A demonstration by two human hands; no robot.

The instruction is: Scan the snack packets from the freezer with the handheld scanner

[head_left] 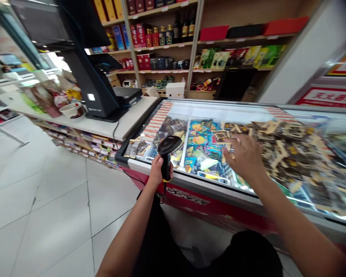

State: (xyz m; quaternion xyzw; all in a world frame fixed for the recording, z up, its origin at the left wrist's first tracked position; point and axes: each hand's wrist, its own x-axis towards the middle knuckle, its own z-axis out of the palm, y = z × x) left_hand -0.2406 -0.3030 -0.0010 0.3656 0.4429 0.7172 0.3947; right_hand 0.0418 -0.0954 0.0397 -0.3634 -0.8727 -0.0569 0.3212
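Note:
My left hand (158, 171) is wrapped round the handle of a black barcode scanner (170, 145), held upright near the front edge of a chest freezer (190, 181). My right hand (245, 156) reaches over the glass top, its fingers apart. Its fingertips are at a small brown and tan packet (221, 135); whether they touch it I cannot tell. To the right of that hand a big heap of similar small packets (288, 150) is spread over the glass. A few silvery packets (137, 148) lie at the left corner. Blue bags (197, 140) show under the glass.
On a white counter (103, 129) at left stands a black checkout terminal (89, 77), with a bowl (72, 110) beside it. A cable (132, 177) hangs by the freezer's left end. Stocked shelves (161, 46) line the back wall. My legs (173, 246) are close to the freezer front.

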